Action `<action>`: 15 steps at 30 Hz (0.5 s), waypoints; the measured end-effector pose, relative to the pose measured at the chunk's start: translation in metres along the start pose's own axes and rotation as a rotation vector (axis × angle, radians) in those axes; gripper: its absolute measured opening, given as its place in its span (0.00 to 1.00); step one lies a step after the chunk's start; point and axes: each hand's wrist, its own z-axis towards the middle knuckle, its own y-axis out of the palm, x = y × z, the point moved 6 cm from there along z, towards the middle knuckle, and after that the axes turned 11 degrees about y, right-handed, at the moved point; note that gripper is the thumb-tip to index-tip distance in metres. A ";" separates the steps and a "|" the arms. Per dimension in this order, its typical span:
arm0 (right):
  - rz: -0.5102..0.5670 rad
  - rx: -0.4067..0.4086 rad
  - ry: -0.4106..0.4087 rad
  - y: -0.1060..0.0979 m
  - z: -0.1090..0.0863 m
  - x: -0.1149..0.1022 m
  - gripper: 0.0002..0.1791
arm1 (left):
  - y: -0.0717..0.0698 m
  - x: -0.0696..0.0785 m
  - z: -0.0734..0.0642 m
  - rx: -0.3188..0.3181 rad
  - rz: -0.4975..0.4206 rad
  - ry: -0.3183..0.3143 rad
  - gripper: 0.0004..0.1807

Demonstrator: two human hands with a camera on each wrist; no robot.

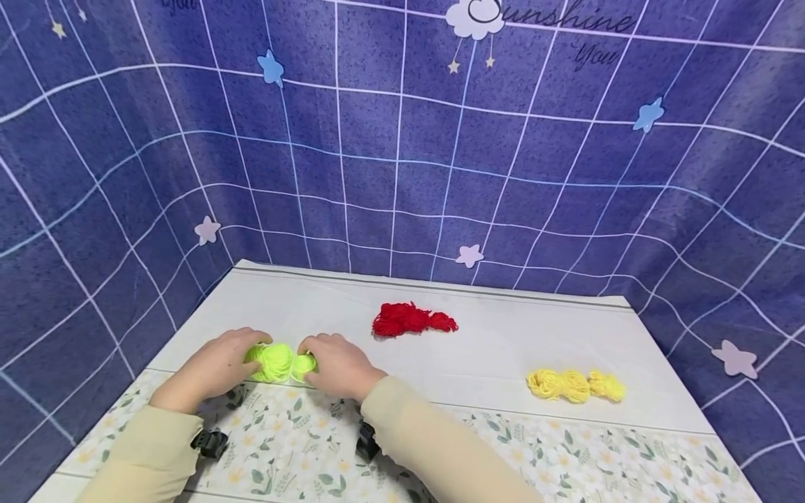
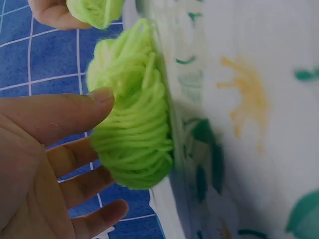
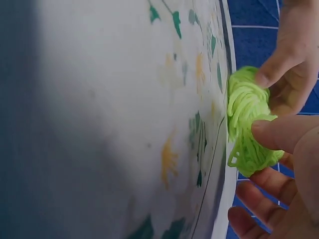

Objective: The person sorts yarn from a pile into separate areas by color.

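A neon green yarn skein (image 1: 274, 362) lies at the left of the white table, with a large lobe and a smaller one. My left hand (image 1: 216, 367) holds the large lobe, its thumb (image 2: 102, 97) pressed on the strands and its fingers around the far side. At the smaller lobe (image 1: 305, 365), my right hand (image 1: 339, 365) pinches the yarn between thumb (image 3: 266, 132) and fingers. The narrow part between the lobes is partly hidden, so I cannot tell how firmly they join.
A red yarn bundle (image 1: 405, 319) lies farther back, near the middle. Toward the right rests a yellow yarn bundle (image 1: 569, 385). A flowered cloth (image 1: 295, 447) covers the table's front part. Blue grid-patterned curtain (image 1: 402, 154) hangs behind and at both sides.
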 end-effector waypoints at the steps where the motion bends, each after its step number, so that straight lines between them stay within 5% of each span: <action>1: -0.004 0.000 0.003 0.000 0.000 0.001 0.21 | -0.001 0.001 0.001 0.002 0.002 -0.002 0.23; 7: 0.034 -0.012 -0.018 -0.003 -0.008 0.015 0.22 | -0.008 0.020 0.009 0.037 0.017 0.015 0.25; 15: 0.028 0.094 -0.041 -0.033 -0.034 0.047 0.22 | -0.009 0.070 0.030 0.155 0.082 0.093 0.30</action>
